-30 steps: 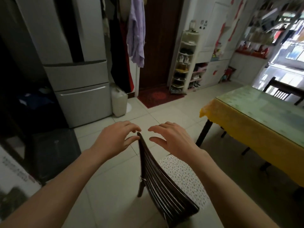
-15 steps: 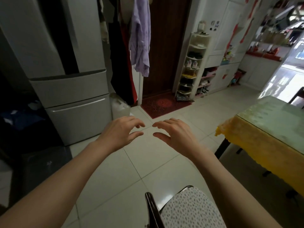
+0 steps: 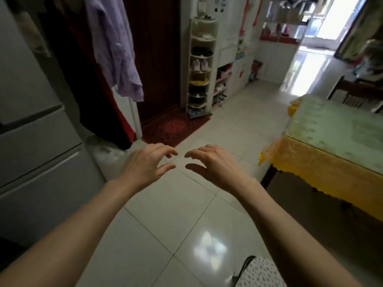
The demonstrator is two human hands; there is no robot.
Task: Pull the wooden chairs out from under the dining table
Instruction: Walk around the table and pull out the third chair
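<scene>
My left hand and my right hand hover side by side over the tiled floor, fingers curled and apart, holding nothing. A dark wooden chair with a spotted seat cushion shows only at the bottom edge, below my right forearm, standing away from the table. The dining table, with a yellow cloth under a glass top, stands at the right. A second dark wooden chair stands at the table's far side, its back showing above the tabletop.
A grey fridge fills the left. A white jug sits beside it, under hanging clothes. A red doormat and a white shoe rack lie ahead. Pale tiled floor stretches between fridge and table.
The view has lifted and turned right. The chair my hands were at has dropped to the bottom edge, my hands are off its back, and the far chair has come into view.
</scene>
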